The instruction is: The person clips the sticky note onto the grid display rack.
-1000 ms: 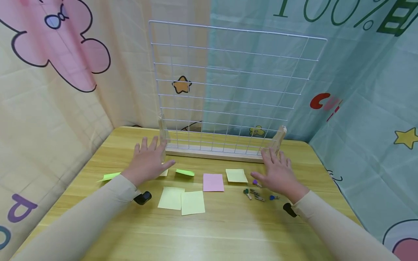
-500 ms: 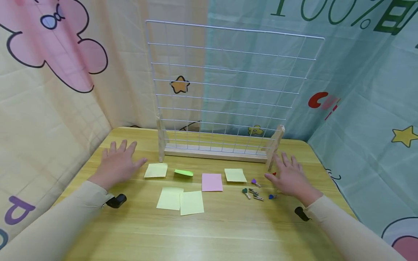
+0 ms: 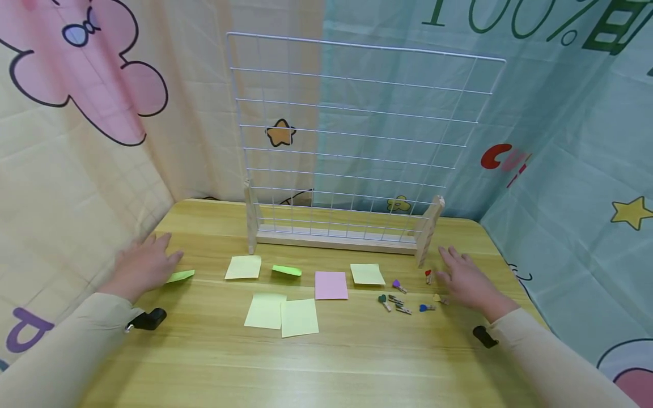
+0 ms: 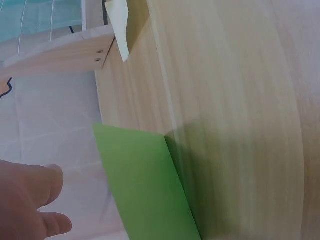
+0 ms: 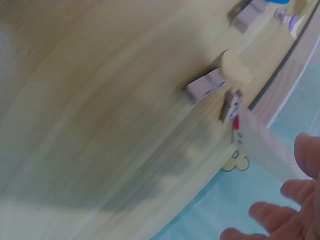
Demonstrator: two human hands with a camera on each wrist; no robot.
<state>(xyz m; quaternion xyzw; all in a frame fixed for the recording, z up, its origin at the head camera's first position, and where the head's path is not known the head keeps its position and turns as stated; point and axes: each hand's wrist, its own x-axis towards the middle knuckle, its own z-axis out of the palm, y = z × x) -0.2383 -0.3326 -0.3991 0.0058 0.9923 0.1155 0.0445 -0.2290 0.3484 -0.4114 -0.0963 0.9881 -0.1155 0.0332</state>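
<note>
Two bare hands hang over a pale wooden tabletop (image 3: 306, 368), the left hand (image 3: 145, 266) and the right hand (image 3: 471, 283) well apart; the fingers of both are loosely extended and released, grasping nothing; just beside the left fingers stands a bright green paper square (image 4: 145, 185), tilted up off the wood; to the right of those fingers, in a loose row, come a pale yellow paper square (image 3: 243, 267), a lime-green folded slip (image 3: 287, 271), a pink paper square (image 3: 331, 285) and a cream-yellow paper square (image 3: 367, 274); nearer the person than either hand's fingers, two light yellow squares (image 3: 300, 318) lie touching; just left of the right fingers are a small yellow-topped wooden clip (image 3: 440, 298) and a small red-topped wooden clip (image 3: 428, 276); farther left of them lie a blue-topped clip (image 3: 426, 307), a purple-topped clip (image 3: 399, 286), a dark-green-topped clip (image 3: 384, 302) and some plain clips (image 3: 404, 310); beyond and between both sets of fingers, a white wire grid (image 3: 367, 46) stands in a light wooden stand (image 3: 336, 242).
</note>
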